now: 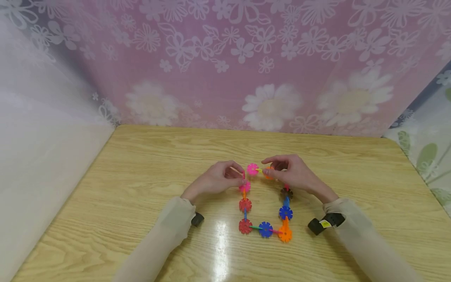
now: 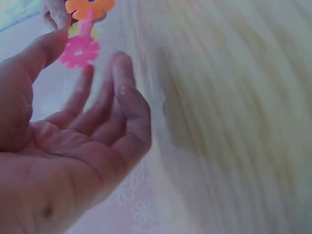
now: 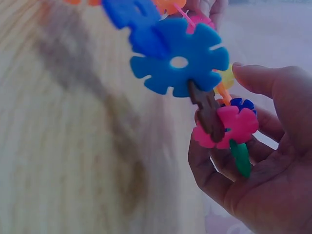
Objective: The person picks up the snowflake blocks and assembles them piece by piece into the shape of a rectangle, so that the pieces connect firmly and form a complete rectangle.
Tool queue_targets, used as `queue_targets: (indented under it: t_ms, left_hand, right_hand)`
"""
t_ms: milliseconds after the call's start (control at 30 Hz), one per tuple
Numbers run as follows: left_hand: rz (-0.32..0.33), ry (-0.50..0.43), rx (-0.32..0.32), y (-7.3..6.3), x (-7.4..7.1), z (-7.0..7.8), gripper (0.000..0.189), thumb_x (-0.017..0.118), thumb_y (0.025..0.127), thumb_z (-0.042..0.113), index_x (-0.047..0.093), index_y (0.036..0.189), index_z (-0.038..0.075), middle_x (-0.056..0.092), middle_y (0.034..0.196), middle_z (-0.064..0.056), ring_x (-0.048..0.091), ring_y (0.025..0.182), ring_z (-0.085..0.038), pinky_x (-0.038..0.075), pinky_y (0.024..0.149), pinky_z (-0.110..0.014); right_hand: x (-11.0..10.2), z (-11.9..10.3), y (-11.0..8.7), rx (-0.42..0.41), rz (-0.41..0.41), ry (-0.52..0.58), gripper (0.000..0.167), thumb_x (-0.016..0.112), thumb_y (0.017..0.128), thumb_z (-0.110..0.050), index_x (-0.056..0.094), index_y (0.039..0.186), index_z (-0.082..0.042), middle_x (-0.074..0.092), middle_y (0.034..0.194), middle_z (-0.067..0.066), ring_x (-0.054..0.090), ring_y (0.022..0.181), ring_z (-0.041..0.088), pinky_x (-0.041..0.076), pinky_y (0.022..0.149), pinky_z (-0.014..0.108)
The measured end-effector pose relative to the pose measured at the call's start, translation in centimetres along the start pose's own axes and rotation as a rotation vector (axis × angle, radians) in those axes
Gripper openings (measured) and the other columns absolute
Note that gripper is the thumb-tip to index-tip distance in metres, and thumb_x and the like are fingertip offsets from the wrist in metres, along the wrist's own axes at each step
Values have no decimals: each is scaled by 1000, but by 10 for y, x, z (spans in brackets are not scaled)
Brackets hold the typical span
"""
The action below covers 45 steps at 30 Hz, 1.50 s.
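Observation:
Plastic snowflake discs, slotted edge to edge, form a nearly closed four-sided chain on the wooden table [image 1: 141,176]. At its upper left, my left hand [image 1: 220,177] pinches a pink snowflake disc [image 1: 244,187] between thumb and forefinger. My right hand [image 1: 294,172] holds the chain's top side at an orange snowflake disc [image 1: 269,172], its thumb against the disc and its other fingers partly hidden. Beside that sits another pink snowflake disc [image 1: 252,169], apart from the left column. The right wrist view shows a blue snowflake disc [image 3: 197,58] and a green one [image 3: 240,158] near the right palm.
Red [image 1: 245,226], blue [image 1: 266,229] and orange [image 1: 285,234] snowflake discs make up the near side. A flowered pink cloth [image 1: 211,78] hangs behind the table's far edge. Pale cloths flank both sides. Black bands [image 1: 334,220] are on the wrists.

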State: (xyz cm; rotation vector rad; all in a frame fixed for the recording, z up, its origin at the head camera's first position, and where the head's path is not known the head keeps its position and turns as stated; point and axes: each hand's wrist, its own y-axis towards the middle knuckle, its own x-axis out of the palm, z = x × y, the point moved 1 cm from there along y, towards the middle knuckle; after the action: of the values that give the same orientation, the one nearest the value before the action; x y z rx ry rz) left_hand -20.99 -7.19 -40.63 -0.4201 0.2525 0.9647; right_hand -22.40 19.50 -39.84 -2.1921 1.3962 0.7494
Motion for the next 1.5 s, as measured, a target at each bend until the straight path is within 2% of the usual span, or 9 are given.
queue_targets:
  t_ms: [100, 233, 433, 567, 667, 800, 967, 1300, 1500]
  left_hand:
    - [-12, -117, 25, 1, 1, 3, 38, 74, 95, 32, 62, 128, 19, 73, 120, -1, 70, 110, -16, 57, 88, -37]
    - [26, -233, 73, 1, 1, 7, 39, 75, 95, 28, 62, 130, 19, 71, 124, -2, 68, 115, -17, 57, 97, -43]
    - [48, -293, 141, 1, 1, 13, 38, 76, 94, 24, 65, 130, 18, 70, 124, -5, 68, 113, -20, 56, 100, -37]
    - [45, -286, 143, 0, 1, 14, 40, 76, 94, 28, 65, 132, 21, 70, 122, -4, 69, 110, -20, 57, 98, -36]
    - [47, -280, 145, -1, 1, 14, 41, 76, 94, 28, 65, 133, 22, 71, 120, -4, 69, 107, -21, 56, 99, -41]
    - [45, -277, 150, -3, 1, 14, 41, 75, 95, 27, 65, 134, 21, 70, 119, -5, 69, 106, -22, 56, 101, -48]
    - [49, -276, 152, -6, 0, 14, 41, 76, 94, 27, 65, 133, 20, 69, 118, -6, 69, 105, -22, 56, 100, -49]
    - [46, -267, 178, -8, 0, 14, 41, 74, 95, 27, 64, 134, 18, 70, 126, -3, 67, 114, -19, 55, 99, -36]
    - [55, -303, 185, -9, 2, 14, 37, 73, 96, 25, 64, 132, 18, 73, 121, -5, 68, 113, -19, 56, 100, -41]
  right_hand:
    - [-4, -5, 0, -10, 2, 15, 38, 72, 96, -35, 70, 128, -14, 69, 89, 9, 64, 76, 24, 48, 58, 28]
    - [-9, -14, -2, -26, 43, 23, 38, 72, 96, -37, 70, 128, -17, 70, 93, 9, 64, 80, 24, 49, 58, 29]
    - [-19, -31, -8, -57, 110, 17, 37, 72, 96, -36, 70, 130, -20, 73, 106, 6, 65, 90, 23, 52, 64, 28]
    - [-23, -40, -12, -102, 140, 31, 34, 73, 97, -32, 71, 129, -21, 73, 120, 6, 68, 96, 21, 55, 71, 27]
    - [-25, -43, -15, -139, 144, 40, 32, 73, 97, -29, 72, 128, -21, 71, 125, 5, 68, 95, 16, 57, 72, 27]
    - [-25, -46, -15, -193, 142, 22, 28, 73, 97, -26, 74, 124, -20, 71, 119, 4, 68, 89, 12, 58, 72, 25]
    - [-23, -51, -15, -247, 130, -21, 24, 73, 97, -22, 75, 120, -17, 70, 105, 2, 65, 79, 14, 55, 69, 25]
    - [-22, -62, -15, -188, 134, -75, 25, 71, 97, -32, 76, 118, -18, 67, 94, 1, 58, 67, 17, 49, 61, 26]
    - [-23, -66, -11, -176, 120, -81, 24, 69, 99, -32, 76, 117, -18, 63, 78, 4, 55, 61, 17, 42, 53, 28]
